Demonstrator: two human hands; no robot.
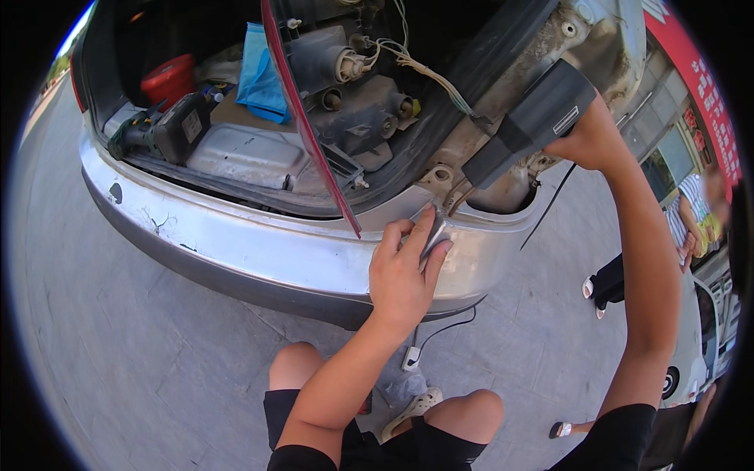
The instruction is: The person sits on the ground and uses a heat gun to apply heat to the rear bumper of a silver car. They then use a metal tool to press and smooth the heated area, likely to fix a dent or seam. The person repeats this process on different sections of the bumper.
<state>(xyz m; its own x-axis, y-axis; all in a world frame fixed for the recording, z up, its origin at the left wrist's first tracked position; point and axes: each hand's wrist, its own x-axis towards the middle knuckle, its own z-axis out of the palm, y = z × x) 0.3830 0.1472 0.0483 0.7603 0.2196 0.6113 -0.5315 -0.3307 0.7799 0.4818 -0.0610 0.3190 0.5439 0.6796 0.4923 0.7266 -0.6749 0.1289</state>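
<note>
My right hand (593, 137) grips a black power tool (534, 110), probably a heat gun, angled down toward the silver bumper's corner (479, 259) at the rear of the open car. My left hand (400, 271) is just below the tool's tip, its fingers closed on a small flat grey metallic piece (434, 235) against the bumper's upper edge. Beside my left hand stands the thin red edge of a removed tail lamp (306, 133); its dark housing (361, 118) has bulb sockets and loose wires.
In the trunk are a red container (166, 78), a blue bag (259, 74) and a dark case (181, 129). A power strip (410, 359) and cable lie on the paving (157, 330) near my feet. Other people (691, 212) are at the right, near a parked car (703, 337).
</note>
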